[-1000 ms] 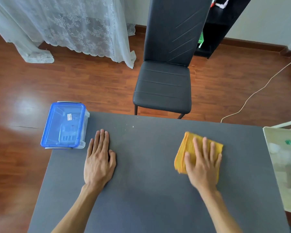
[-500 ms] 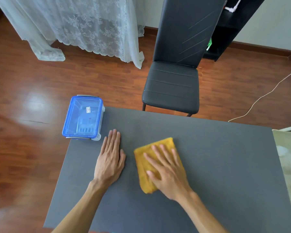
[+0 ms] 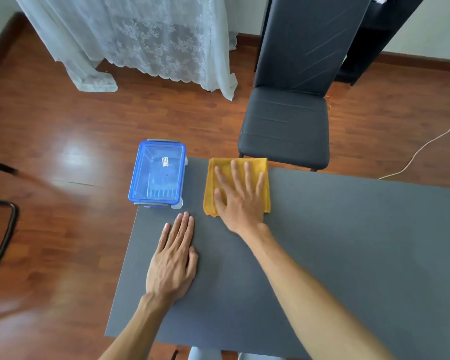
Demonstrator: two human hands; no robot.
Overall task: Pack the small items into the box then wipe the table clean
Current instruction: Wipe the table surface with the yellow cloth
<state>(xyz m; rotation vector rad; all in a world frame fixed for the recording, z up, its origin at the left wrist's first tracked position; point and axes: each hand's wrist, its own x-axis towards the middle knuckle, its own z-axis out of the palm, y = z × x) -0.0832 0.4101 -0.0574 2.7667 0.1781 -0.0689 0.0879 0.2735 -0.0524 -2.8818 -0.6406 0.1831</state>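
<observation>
Right hand (image 3: 240, 201) lies flat, fingers spread, pressing the cloth (image 3: 220, 188) at the table's (image 3: 348, 242) far edge beside the lidded box (image 3: 157, 174). Left hand (image 3: 173, 261) rests flat, empty.

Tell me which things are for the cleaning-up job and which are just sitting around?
For the job:
yellow cloth under the right hand
blue-lidded box, shut
grey table
left hand, flat on the table

Just around:
black chair
lace curtain
white cable
</observation>
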